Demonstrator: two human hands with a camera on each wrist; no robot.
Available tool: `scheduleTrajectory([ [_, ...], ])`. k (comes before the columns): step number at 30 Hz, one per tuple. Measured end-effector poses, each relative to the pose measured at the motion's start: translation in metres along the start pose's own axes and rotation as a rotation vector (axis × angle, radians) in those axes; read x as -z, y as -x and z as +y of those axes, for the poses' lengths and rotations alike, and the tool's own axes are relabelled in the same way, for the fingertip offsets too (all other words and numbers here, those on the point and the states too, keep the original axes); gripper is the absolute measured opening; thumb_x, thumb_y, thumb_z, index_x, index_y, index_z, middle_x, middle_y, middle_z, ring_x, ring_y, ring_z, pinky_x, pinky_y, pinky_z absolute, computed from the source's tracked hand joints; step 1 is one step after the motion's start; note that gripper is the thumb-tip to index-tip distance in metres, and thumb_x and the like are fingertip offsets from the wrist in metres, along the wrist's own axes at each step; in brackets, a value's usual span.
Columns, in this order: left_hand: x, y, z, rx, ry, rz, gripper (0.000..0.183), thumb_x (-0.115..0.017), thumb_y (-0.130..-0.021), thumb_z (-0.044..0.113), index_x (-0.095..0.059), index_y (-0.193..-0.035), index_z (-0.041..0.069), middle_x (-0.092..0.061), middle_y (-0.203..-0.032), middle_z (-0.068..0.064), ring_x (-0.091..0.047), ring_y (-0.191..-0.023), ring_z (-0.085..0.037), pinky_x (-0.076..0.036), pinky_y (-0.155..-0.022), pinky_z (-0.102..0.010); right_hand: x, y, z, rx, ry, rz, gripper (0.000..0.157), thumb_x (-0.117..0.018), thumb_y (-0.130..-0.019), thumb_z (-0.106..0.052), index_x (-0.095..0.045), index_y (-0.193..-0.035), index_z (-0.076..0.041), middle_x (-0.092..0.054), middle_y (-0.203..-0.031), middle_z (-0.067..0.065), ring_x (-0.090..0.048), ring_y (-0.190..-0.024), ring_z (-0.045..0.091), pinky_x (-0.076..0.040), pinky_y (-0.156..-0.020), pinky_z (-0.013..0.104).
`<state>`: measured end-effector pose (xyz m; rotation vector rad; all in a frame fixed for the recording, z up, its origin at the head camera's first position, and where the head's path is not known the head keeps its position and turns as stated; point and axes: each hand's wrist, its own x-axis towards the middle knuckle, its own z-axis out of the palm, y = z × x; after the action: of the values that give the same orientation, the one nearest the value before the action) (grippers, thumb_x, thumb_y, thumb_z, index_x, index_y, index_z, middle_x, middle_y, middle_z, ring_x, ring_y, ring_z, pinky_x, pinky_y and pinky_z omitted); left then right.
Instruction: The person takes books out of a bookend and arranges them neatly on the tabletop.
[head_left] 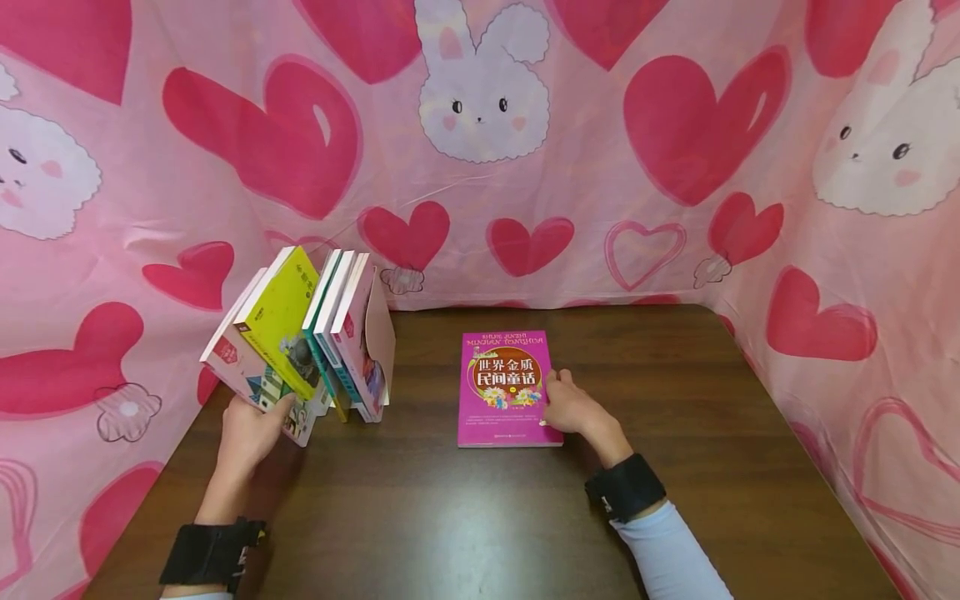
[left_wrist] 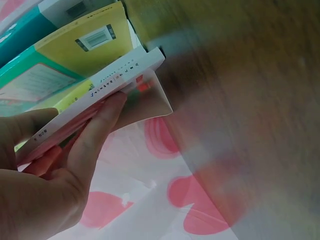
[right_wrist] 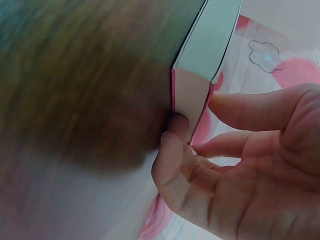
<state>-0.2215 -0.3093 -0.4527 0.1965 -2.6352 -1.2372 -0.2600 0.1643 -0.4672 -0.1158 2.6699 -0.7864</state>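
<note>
Noted nearest the lens a pale sleeve (head_left: 667,546) at five o'clock, running up to a black wristband (head_left: 626,487), with a second dark band (head_left: 198,554) between seven and eight o'clock. Found the bright pink book (head_left: 501,427) just below centre, between five and six o'clock on the brown table (head_left: 450,521), cover upward, with white lettering over a round picture. Saw the right hand (head_left: 577,406) clamped on that book's right edge, at about half past four, thumb against the cover, other fingers curled round towards the opposite side. Could not judge any gap beneath. Found the left hand (head_left: 251,437) at eight o'clock, clamped on a pale book (head_left: 236,357) at the left end of a row, thumb on one side, fingers on the other. Saw a tilted yellow book (head_left: 279,321) just beside it, then a thin green book (head_left: 318,354), and farther right a light pink book (head_left: 369,354) next to a pale board (head_left: 384,333), all near nine o'clock. Noticed rabbit-and-heart cloth (head_left: 573,187) at twelve o'clock, behind the table.
</note>
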Motion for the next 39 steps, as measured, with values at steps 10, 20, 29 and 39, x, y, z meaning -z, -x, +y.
scheduleTrajectory([
  [10,0.001,0.001,0.004,-0.001,0.020,0.007,0.056,-0.064,-0.105,0.014,-0.041,-0.152,-0.007,-0.054,-0.142,-0.038,-0.060,-0.117,-0.061,-0.049,-0.093,-0.071,0.003,0.001,-0.002,0.009,-0.008,0.007,0.079,-0.067,-0.097,-0.009,-0.023,-0.159,0.014,-0.039,-0.137,0.027,-0.053,-0.113,0.037,-0.050,-0.095,0.050],
  [20,0.002,0.008,0.005,0.020,0.042,0.024,0.055,-0.062,-0.106,0.013,-0.042,-0.152,-0.008,-0.054,-0.143,-0.037,-0.059,-0.120,-0.060,-0.048,-0.095,-0.071,0.003,0.001,-0.001,0.012,-0.006,-0.006,0.080,-0.069,-0.097,-0.010,-0.024,-0.159,0.014,-0.040,-0.135,0.026,-0.053,-0.111,0.037,-0.050,-0.094,0.050],
  [29,0.007,0.021,0.003,0.056,0.052,0.024,0.059,-0.062,-0.106,0.017,-0.039,-0.155,-0.006,-0.053,-0.145,-0.037,-0.058,-0.121,-0.060,-0.047,-0.096,-0.070,0.001,0.003,-0.001,0.016,-0.002,0.009,0.078,-0.067,-0.097,-0.009,-0.025,-0.159,0.014,-0.041,-0.133,0.026,-0.054,-0.109,0.036,-0.051,-0.092,0.049],
  [39,0.017,0.030,0.007,0.023,0.023,0.042,0.058,-0.061,-0.107,0.018,-0.040,-0.154,-0.009,-0.053,-0.143,-0.039,-0.058,-0.121,-0.061,-0.048,-0.093,-0.067,0.000,0.000,0.001,0.035,0.023,0.000,0.075,-0.063,-0.098,-0.006,-0.024,-0.158,0.016,-0.038,-0.141,0.030,-0.054,-0.108,0.037,-0.049,-0.094,0.050],
])
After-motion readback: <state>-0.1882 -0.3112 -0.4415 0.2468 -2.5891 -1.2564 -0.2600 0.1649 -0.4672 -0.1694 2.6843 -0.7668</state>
